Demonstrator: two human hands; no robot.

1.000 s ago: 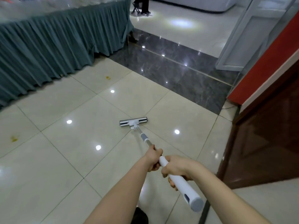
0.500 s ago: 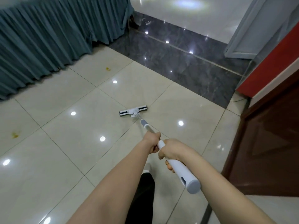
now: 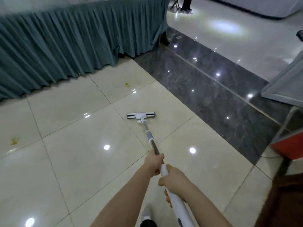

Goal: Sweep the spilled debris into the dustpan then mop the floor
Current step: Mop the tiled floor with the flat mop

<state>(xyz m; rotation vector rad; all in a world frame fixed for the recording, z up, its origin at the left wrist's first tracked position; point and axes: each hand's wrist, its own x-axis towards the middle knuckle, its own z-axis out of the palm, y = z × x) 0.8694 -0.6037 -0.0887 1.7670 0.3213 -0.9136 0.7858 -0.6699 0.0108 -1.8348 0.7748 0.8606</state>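
Observation:
I hold a white flat mop with both hands. Its head (image 3: pixel 140 115) lies flat on the cream tiled floor (image 3: pixel 78 161) ahead of me, and its metal pole (image 3: pixel 150 138) runs back to a white handle (image 3: pixel 177 205). My left hand (image 3: pixel 154 163) grips the pole higher up. Just behind it, my right hand (image 3: pixel 173 181) is closed around the white handle. A small yellow stain (image 3: pixel 127 85) marks the tile beyond the mop head. At the far left another yellow stain (image 3: pixel 15 140) shows on the floor. No dustpan is in view.
A table with a teal pleated skirt (image 3: pixel 68 46) runs along the far left. A dark marble floor strip (image 3: pixel 213 86) crosses diagonally on the right. A glass door frame (image 3: pixel 282 89) and a red and brown counter (image 3: pixel 288 161) stand at the right. A person's legs (image 3: pixel 186 4) are far back.
The mop head has slid forward and to the right across the tile, toward the dark strip. Both hands keep their grip; my view has lifted to show more of the far floor.

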